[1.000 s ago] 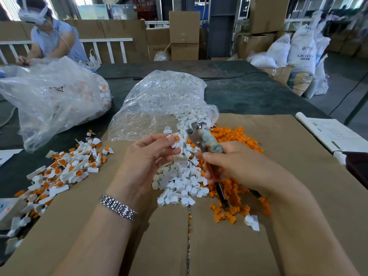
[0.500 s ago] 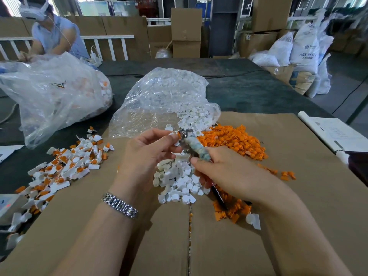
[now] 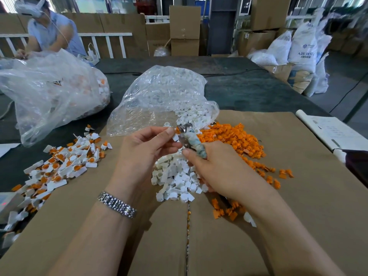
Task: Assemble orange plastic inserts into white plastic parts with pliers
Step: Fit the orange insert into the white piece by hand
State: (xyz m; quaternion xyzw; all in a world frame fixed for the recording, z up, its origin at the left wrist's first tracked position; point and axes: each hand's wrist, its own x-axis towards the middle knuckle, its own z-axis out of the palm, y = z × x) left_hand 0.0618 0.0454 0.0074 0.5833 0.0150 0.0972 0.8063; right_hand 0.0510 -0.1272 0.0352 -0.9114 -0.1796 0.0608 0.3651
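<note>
My right hand (image 3: 221,170) grips the pliers (image 3: 189,139) by their tape-wrapped handles, jaws pointing up and left. My left hand (image 3: 143,150) pinches a small white part with an orange insert (image 3: 175,134) right at the plier jaws; most of the piece is hidden by my fingers. Loose white parts (image 3: 177,182) lie heaped on the cardboard below my hands. Orange inserts (image 3: 235,138) are piled to the right. A spread of assembled white-and-orange pieces (image 3: 63,166) lies at the left.
A clear bag of white parts (image 3: 159,96) lies open behind my hands. A bigger clear bag (image 3: 49,92) sits at the far left, with another person (image 3: 49,30) behind it. Rolled paper (image 3: 328,132) lies at the right edge of the cardboard sheet (image 3: 298,206).
Both hands have risen slightly and come together, so the plier jaws now meet the piece in my left fingers. My right hand has lifted off the orange pile.
</note>
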